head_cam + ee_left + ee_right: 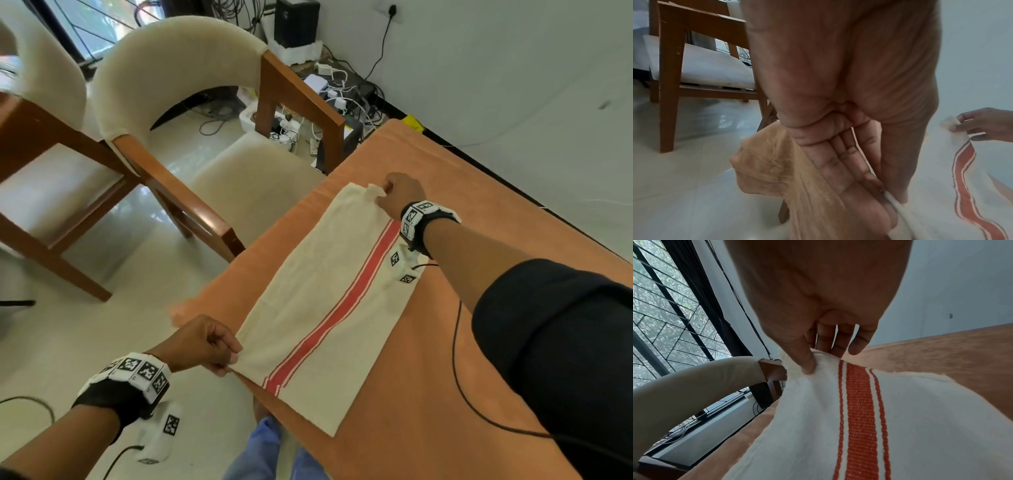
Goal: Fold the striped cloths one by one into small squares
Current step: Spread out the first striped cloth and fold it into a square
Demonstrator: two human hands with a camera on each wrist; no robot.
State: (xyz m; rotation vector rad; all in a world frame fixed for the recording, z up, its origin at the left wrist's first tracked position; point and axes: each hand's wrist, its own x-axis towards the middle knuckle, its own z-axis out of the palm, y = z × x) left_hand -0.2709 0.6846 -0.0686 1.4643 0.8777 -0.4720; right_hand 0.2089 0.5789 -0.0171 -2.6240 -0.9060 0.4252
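Observation:
A cream cloth with a red stripe [318, 301] lies stretched lengthwise on the orange-covered table [428, 394]. My left hand [219, 349] pinches its near left corner at the table's edge. My right hand [390, 193] pinches the far corner, thumb on top. In the left wrist view the left hand [885, 193] holds the cloth's edge [898, 209], and the right hand [970, 128] shows far off with its corner. In the right wrist view the right hand [812, 361] pinches the cloth [910, 418] beside the stripe. The cloth looks doubled over lengthwise.
A cream-cushioned wooden chair [212, 164] stands left of the table, a second chair [41, 144] beyond it. Cables and chargers [329, 99] litter the floor by the wall. A black cable [459, 377] trails over the table under my right arm.

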